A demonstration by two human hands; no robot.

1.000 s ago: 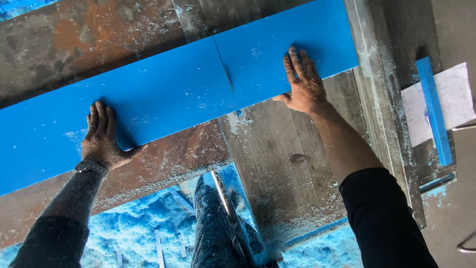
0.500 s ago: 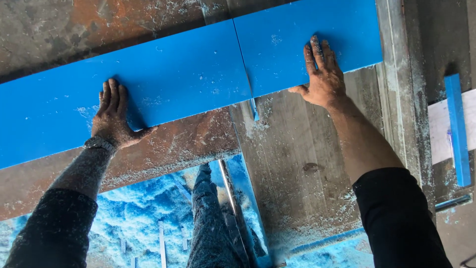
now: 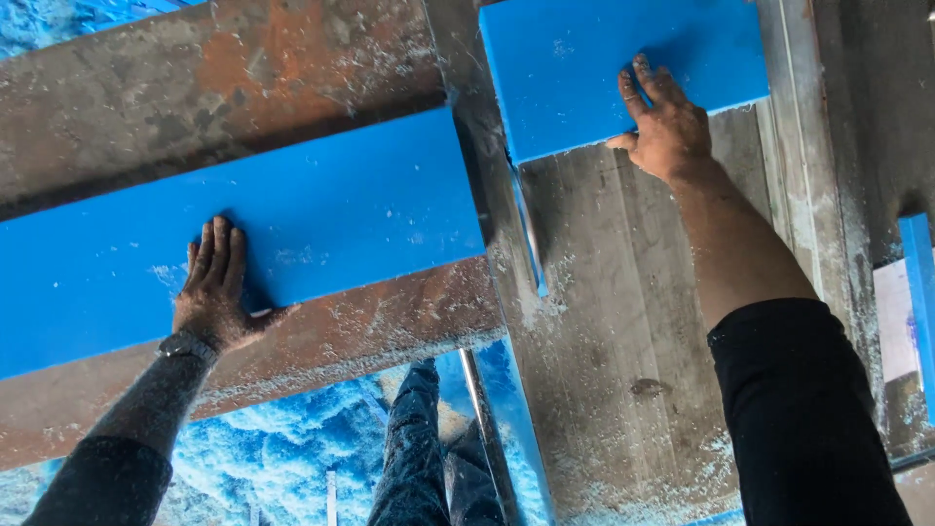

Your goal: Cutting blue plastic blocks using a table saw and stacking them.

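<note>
My left hand (image 3: 219, 287) lies flat, fingers spread, on the long blue foam board (image 3: 321, 224) that rests across a rusty brown beam (image 3: 224, 68). My right hand (image 3: 667, 117) presses flat on a shorter blue board piece (image 3: 575, 68), which sits farther away on the grey wooden saw table (image 3: 614, 321). The two blue pieces are apart, with a gap at the slot (image 3: 531, 234) where a thin blue blade edge shows. Neither hand grips anything; both only press down.
Blue sawdust (image 3: 243, 458) covers the floor below, and my dark trouser legs (image 3: 429, 448) stand there. A metal rail (image 3: 804, 146) runs along the table's right side. At the far right edge lie a blue strip (image 3: 920, 302) and a white sheet (image 3: 891, 312).
The board is now in two separate pieces: my right hand has slid the shorter piece away and up, while my left hand's piece stays lower on the beam.
</note>
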